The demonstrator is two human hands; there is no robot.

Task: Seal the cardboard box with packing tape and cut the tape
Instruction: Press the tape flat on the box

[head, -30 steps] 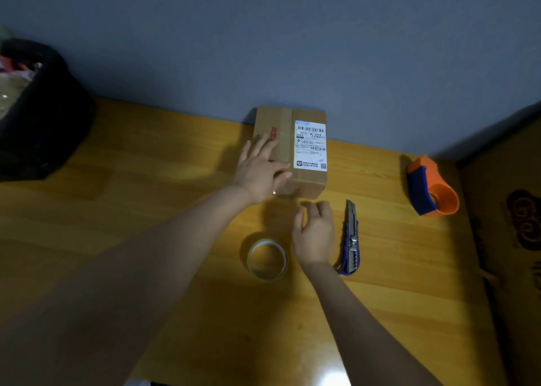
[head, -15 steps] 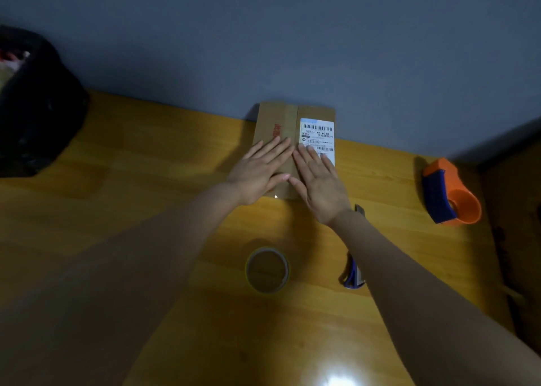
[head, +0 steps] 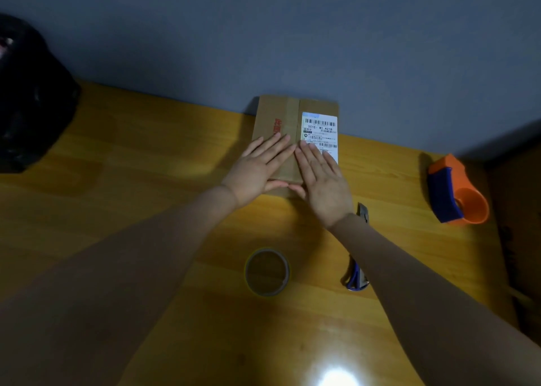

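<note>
Pressing flat on the cardboard box point(head: 281, 122) with both palms — left hand point(head: 257, 169) spread open over the left flap, right hand point(head: 322, 177) spread open over the right flap and partly covering the white shipping label point(head: 320, 133), neither gripping anything. Sitting at the far edge of the table point(head: 146, 157), against the grey wall, with the centre seam running between the two hands.

Risking the flaps springing up once either palm lifts to fetch the tape roll point(head: 267, 272), lying nearer the front edge and well apart from the box. Possibly struggling to find the free end of the clear tape in this dim light. Perhaps laying tape over the label's barcodes if the strip drifts right of the seam. Reaching blind for the utility knife point(head: 355, 280) — mostly hidden under the right forearm, blade state impossible to tell — and chancing a nick.

Lying closed, the box showing nothing of its contents. Slumping at the left edge, a black bag point(head: 32, 98) with contents too dark to make out. Resting near the right edge, an orange and blue tape dispenser point(head: 456, 192), appearing to hold no roll.
</note>
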